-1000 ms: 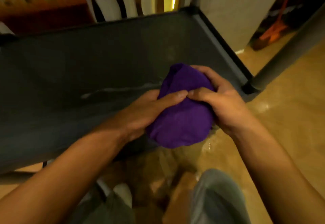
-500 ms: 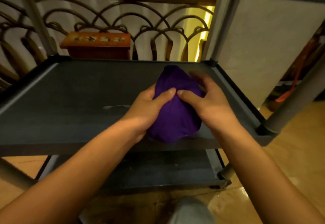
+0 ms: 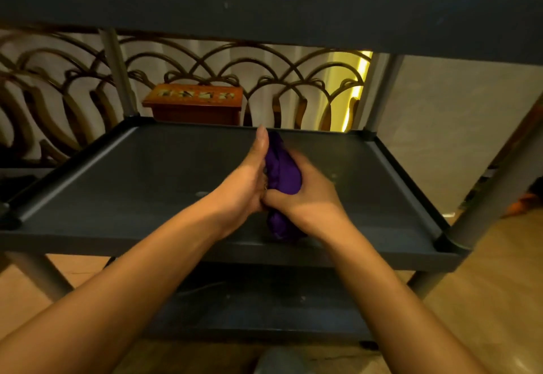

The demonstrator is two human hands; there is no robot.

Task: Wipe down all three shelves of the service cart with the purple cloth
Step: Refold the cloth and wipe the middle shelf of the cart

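We note both hands on the purple cloth (image 3: 282, 168) over the middle shelf (image 3: 152, 173): right hand (image 3: 305, 197) grips it, left hand (image 3: 249, 179) presses flat-fingered

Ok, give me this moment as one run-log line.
phase: bunching purple cloth over middle shelf | left hand: flat against cloth | right hand: grips cloth | bottom shelf: visible below

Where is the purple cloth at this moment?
In the head view the cloth is bunched between both hands, left hand and right hand, over the cart's middle shelf, right of its centre.
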